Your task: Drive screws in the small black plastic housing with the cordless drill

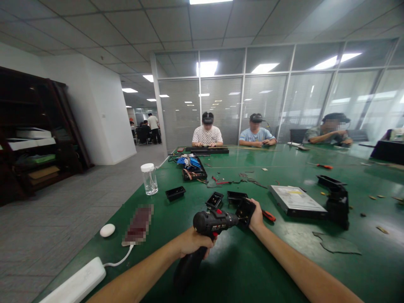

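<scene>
My left hand (196, 242) is wrapped round the grip of a black cordless drill (210, 221) with red accents. The drill lies level, its chuck pointing right into a small black plastic box (247, 210). That box is tilted toward the drill, and my right hand (257, 215) grips it by its right side. Whether the bit touches a screw inside is too small to tell. Just beyond the drill sit two similar black boxes, one a black open box (215, 200) and the other a black box (236, 196) partly behind the held one.
Left lie another black box (175, 193), a clear jar (150, 181), a phone (138, 225) on a cable and a white power strip (77, 282). Right are orange-handled pliers (269, 216) and a silver disc drive (296, 200). Three people sit across the green table (261, 261).
</scene>
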### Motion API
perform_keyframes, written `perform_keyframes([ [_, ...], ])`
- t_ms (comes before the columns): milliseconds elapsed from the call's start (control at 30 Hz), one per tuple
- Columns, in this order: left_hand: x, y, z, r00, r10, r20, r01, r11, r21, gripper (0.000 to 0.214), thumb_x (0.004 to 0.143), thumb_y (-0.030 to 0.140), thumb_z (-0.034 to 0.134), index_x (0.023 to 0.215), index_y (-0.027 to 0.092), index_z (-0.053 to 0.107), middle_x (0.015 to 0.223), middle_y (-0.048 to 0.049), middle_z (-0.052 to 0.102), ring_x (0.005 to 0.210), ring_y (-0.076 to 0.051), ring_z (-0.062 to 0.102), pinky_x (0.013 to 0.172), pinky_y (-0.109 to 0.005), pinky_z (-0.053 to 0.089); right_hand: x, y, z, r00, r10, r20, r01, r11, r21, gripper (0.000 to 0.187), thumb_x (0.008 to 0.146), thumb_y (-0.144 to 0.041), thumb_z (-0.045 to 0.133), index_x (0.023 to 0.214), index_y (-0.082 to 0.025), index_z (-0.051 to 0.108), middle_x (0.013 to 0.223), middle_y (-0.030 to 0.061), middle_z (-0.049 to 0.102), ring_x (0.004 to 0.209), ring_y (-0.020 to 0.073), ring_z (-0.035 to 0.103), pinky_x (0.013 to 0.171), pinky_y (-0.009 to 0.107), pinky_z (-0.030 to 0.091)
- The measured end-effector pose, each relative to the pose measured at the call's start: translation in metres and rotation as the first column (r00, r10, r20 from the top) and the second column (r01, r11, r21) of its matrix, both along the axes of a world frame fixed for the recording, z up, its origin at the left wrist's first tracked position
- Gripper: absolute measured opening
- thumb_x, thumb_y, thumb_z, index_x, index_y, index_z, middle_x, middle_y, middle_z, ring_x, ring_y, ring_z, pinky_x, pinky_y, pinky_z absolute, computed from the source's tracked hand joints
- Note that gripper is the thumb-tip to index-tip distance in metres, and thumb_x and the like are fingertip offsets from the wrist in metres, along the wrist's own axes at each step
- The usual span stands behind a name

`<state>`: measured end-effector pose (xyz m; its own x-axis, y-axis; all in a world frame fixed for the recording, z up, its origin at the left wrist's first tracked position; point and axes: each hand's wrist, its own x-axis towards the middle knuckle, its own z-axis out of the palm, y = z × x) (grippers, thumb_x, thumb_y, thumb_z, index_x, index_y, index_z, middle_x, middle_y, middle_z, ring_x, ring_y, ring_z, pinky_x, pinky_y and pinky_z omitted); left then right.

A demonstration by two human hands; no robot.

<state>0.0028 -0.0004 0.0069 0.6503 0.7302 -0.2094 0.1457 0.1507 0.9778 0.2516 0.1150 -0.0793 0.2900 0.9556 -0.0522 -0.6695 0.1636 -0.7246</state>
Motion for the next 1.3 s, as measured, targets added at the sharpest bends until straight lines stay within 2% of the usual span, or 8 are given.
perform_keyframes([
  [500, -0.0005, -0.0013, 0.0025, 1.0, 0.011, -0.021, -0.011, 1.0, 0.006, 0.018, 0.055, 0.011, 0.048, 0.07, 0.012, 0.057, 0.047, 0.004, 0.049, 0.042, -0.01, 0.047, 0.043, -0.022, 0.035, -0.0043, -0.0075, 0.0098, 0.999, -0.029, 0.032, 0.029, 1.0, -0.005, 0.023, 0.065, -0.041, 0.051, 0.071, -0.022, 0.062, 0.057, -0.0027, 0.061, 0.054, 0.0176, 0.057, 0.054, 0.031, 0.044],
  [933, -0.0009, 0.0005, -0.0013, 1.0, 0.008, -0.01, -0.008, 1.0, 0.012, 0.017, 0.055, 0.011, 0.047, 0.069, 0.013, 0.056, 0.047, 0.004, 0.049, 0.042, -0.01, 0.046, 0.044, -0.022, 0.034, -0.0004, -0.0013, 0.0025, 1.0, 0.008, -0.012, -0.008, 1.0, -0.009, 0.024, 0.064, -0.041, 0.051, 0.072, -0.021, 0.061, 0.058, -0.0031, 0.061, 0.051, 0.0157, 0.055, 0.05, 0.029, 0.042],
  [1300, -0.0011, 0.0009, -0.0018, 1.0, -0.016, 0.015, 0.015, 0.999, 0.04, 0.015, 0.055, 0.011, 0.048, 0.068, 0.013, 0.055, 0.05, 0.0033, 0.05, 0.044, -0.01, 0.047, 0.045, -0.023, 0.036, -0.0025, -0.0045, 0.0073, 1.0, -0.002, 0.001, 0.002, 1.0, -0.006, 0.023, 0.064, -0.041, 0.051, 0.071, -0.021, 0.061, 0.057, -0.0029, 0.061, 0.051, 0.0164, 0.055, 0.05, 0.029, 0.042],
])
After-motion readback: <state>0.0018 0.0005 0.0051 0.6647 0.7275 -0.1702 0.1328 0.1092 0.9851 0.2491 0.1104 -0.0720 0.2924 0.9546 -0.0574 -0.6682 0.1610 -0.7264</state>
